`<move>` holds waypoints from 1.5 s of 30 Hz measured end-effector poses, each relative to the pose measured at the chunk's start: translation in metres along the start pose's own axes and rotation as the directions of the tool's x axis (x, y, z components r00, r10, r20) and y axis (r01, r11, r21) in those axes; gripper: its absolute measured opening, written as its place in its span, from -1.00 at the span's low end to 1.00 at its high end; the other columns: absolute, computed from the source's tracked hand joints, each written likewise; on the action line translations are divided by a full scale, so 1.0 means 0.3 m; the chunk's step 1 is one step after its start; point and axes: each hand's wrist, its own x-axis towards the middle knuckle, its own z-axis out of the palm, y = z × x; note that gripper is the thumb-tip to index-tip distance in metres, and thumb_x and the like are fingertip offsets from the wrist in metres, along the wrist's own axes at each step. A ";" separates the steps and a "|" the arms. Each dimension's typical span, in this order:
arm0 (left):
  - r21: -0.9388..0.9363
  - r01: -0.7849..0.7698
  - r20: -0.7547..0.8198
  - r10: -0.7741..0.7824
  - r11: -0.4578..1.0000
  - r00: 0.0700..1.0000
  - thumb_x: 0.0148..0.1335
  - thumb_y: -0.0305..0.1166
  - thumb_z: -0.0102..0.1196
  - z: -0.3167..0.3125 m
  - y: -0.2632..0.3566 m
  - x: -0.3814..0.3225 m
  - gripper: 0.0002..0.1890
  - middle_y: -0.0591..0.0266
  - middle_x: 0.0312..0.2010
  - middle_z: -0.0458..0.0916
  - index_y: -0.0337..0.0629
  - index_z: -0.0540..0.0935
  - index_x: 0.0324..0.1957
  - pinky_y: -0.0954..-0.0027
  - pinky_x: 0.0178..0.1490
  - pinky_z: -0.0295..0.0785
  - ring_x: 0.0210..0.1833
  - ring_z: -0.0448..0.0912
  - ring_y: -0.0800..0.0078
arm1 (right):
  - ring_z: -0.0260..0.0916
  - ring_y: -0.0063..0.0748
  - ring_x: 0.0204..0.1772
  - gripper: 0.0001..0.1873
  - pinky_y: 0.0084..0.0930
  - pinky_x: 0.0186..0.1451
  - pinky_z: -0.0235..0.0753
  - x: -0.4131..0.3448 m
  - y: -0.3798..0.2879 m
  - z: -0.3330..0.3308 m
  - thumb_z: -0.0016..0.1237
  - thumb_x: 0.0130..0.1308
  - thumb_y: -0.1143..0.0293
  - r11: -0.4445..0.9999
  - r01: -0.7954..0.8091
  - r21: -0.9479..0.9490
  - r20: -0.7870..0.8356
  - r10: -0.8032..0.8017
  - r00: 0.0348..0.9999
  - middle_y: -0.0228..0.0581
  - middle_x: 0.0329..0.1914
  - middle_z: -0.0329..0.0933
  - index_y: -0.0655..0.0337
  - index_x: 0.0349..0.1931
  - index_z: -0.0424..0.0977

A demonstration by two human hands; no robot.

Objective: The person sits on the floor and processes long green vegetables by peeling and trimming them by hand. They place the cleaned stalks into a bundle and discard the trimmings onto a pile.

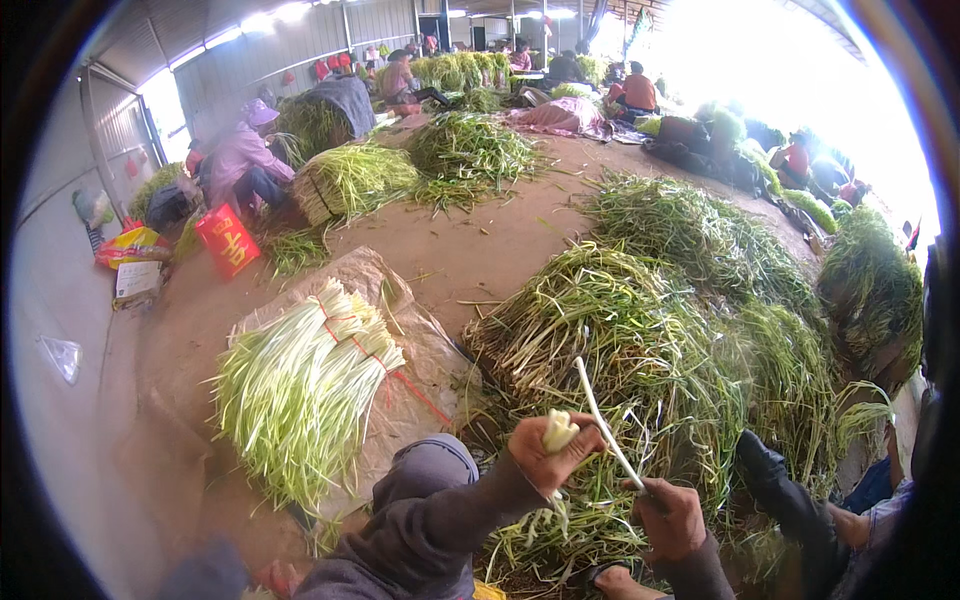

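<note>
My left hand point(555, 450) is closed round a small bunch of pale stalks point(559, 431), whose cut ends show above the fingers. Lower and to the right, my right hand point(670, 517) grips one long white stalk point(604, 424) near its lower end; the stalk slants up past my left fingertips. Behind both hands lies a large heap of green leafy stalks point(600, 315) with brownish root ends. At the left, trimmed pale stalks point(300, 397), tied with red string point(360, 345), lie fanned out on a brown plastic sheet point(442, 375).
A person in a pink top point(244, 161) sits at the upper left near a red bag point(227, 241). More green heaps point(472, 150) stand on the earthen floor point(450, 247). Several people sit farther back. A neighbour's dark boot point(780, 480) is close at the right.
</note>
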 end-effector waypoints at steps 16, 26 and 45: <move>0.436 -0.213 0.137 0.169 0.875 0.976 0.12 -0.49 0.11 0.010 -0.017 -0.016 -0.93 0.26 -0.56 0.59 -0.26 0.59 -0.34 0.50 -0.39 0.43 -0.48 0.54 0.60 | 0.34 -0.61 -0.64 -0.67 -0.60 -0.54 0.36 -0.004 0.020 0.012 -0.14 0.10 0.63 0.998 0.056 -0.014 0.097 -0.055 0.994 -0.24 -0.67 0.41 0.29 -0.10 0.50; 0.510 -0.210 -0.206 0.355 0.834 0.912 0.21 -0.45 0.03 -0.094 0.055 0.003 -0.91 0.31 -0.55 0.54 -0.25 0.55 -0.34 0.53 -0.43 0.39 -0.50 0.48 0.62 | 0.11 -0.79 -0.68 -0.69 -0.72 -0.62 0.10 -0.049 0.071 -0.058 -0.22 0.09 0.68 0.992 -0.017 0.124 -0.174 0.038 0.984 -0.51 -0.77 0.24 0.34 -0.18 0.54; 0.194 -0.524 0.387 0.426 0.829 0.817 0.13 -0.46 0.06 -0.047 -0.068 0.030 -0.93 0.10 -0.33 0.57 -0.22 0.55 -0.35 0.36 -0.19 0.49 -0.30 0.57 0.31 | 0.40 -0.10 0.06 -0.38 -0.34 -0.03 0.48 0.027 -0.060 -0.030 0.06 -0.08 0.52 0.946 0.254 -0.202 -0.108 -0.279 0.954 0.01 0.03 0.40 0.25 0.11 0.31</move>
